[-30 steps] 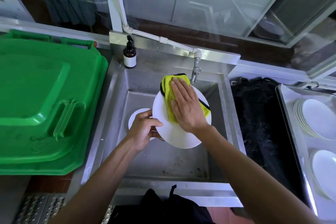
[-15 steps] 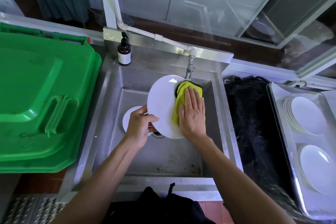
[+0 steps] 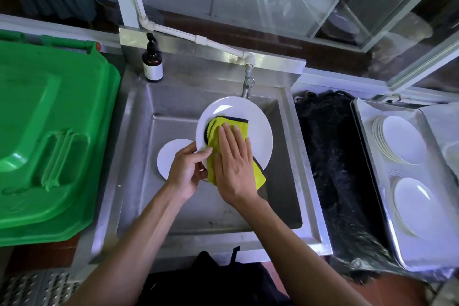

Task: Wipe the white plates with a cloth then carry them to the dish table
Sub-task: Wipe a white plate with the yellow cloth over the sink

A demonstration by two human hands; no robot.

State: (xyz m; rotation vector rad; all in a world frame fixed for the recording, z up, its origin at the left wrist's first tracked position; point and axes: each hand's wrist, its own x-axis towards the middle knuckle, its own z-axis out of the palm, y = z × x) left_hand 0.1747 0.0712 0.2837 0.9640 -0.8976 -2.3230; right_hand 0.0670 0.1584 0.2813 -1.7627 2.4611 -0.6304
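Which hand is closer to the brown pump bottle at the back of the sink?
Left. The left hand grips the plate's left edge, below the brown pump bottle; the right hand, pressing the yellow cloth, lies farther right.

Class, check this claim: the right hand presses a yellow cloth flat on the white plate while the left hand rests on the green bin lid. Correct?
Not quite. In the head view the left hand grips the white plate by its edge; the rest stands.

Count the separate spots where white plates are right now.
4: one plate held over the sink, one on the sink floor, a stack and a plate in the right tray. More may be hidden.
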